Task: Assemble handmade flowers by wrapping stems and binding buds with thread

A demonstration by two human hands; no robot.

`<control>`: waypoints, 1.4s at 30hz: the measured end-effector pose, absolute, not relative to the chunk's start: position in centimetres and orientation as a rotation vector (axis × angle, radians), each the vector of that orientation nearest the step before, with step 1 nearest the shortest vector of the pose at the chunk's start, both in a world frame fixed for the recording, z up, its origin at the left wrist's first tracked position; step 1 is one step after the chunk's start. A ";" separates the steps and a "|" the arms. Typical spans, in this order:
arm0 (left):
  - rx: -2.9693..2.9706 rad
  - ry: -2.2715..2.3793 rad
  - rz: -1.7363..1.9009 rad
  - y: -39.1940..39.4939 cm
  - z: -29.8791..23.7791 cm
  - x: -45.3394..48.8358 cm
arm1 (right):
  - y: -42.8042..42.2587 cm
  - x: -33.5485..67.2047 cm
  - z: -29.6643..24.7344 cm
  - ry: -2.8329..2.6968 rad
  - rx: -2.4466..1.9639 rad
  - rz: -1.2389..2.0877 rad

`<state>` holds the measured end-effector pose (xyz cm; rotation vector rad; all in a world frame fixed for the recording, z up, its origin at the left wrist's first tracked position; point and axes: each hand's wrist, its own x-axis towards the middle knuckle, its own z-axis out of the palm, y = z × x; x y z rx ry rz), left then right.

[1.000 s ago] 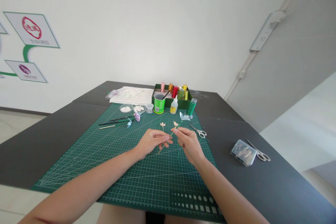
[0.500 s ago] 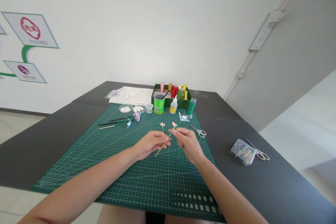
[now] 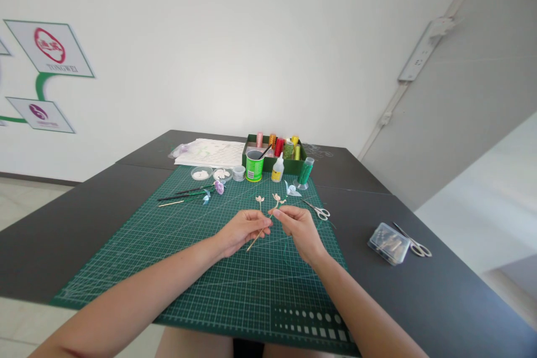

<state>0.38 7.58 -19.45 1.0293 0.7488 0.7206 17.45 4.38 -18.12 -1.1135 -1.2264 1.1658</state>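
Note:
Both hands meet over the middle of the green cutting mat (image 3: 168, 268). My left hand (image 3: 241, 229) pinches a thin stick (image 3: 255, 241) that slants down to the left and carries small cream flowers (image 3: 277, 198) at its upper end. My right hand (image 3: 300, 226) is closed in a pinch on the same stem, just below the flowers, with a thin green thread trailing toward it. A second small cream flower (image 3: 260, 199) stands just behind my left fingers.
Small scissors (image 3: 319, 211) lie right of my hands. Behind stand a green cup (image 3: 254, 166), a glue bottle (image 3: 277, 170), a green box of thread spools (image 3: 277, 151), small dishes (image 3: 202, 173) and a purple flower stem (image 3: 197, 192). A clear case (image 3: 388, 243) and scissors (image 3: 413, 241) lie far right.
The flower stem has tilted a little and its lower end has drawn in toward my left hand. Both hands stay in the same place with small finger shifts.

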 end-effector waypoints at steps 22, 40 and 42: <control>1.011 0.702 0.633 7.8 -19.3 0.0 | 4.4 17.7 -18.5 -1.212 -1.102 1.048; 1.400 0.820 0.845 9.3 -17.7 -1.3 | 5.0 18.7 -19.1 -1.594 -1.159 0.852; 1.569 0.894 0.850 9.7 -17.7 -1.6 | 4.6 18.9 -18.7 -1.719 -1.153 0.804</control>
